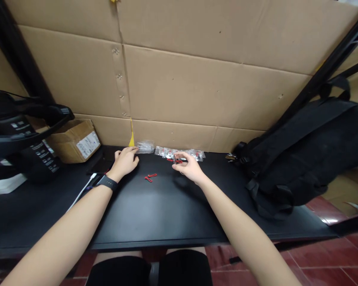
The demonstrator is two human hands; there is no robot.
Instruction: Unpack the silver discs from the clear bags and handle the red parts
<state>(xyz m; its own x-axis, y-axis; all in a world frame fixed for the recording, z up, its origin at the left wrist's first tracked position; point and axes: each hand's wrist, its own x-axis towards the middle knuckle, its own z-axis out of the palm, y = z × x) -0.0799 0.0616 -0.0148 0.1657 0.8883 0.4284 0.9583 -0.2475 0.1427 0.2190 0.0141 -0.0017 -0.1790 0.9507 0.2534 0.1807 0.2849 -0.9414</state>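
My left hand [125, 162], with a dark band at the wrist, reaches to a pile of clear plastic bags [145, 147] by the cardboard wall. Its fingertips touch the near edge of the bags, and the thumb stands apart from the fingers. Between the thumb and fingers of my right hand [190, 168] is a small shiny round piece [174, 159], seen nearly edge-on. Behind that hand lies a row of filled clear packets [199, 154] with red and silvery contents. Red cord loops [149, 177] rest on the black tabletop between my hands.
A cardboard box [74, 141] and a black bag with printed icons [38, 147] stand at the left. Near my left forearm runs a white cable [82, 191]. A black backpack [313, 151] fills the right side. The cardboard wall [197, 91] closes off the back.
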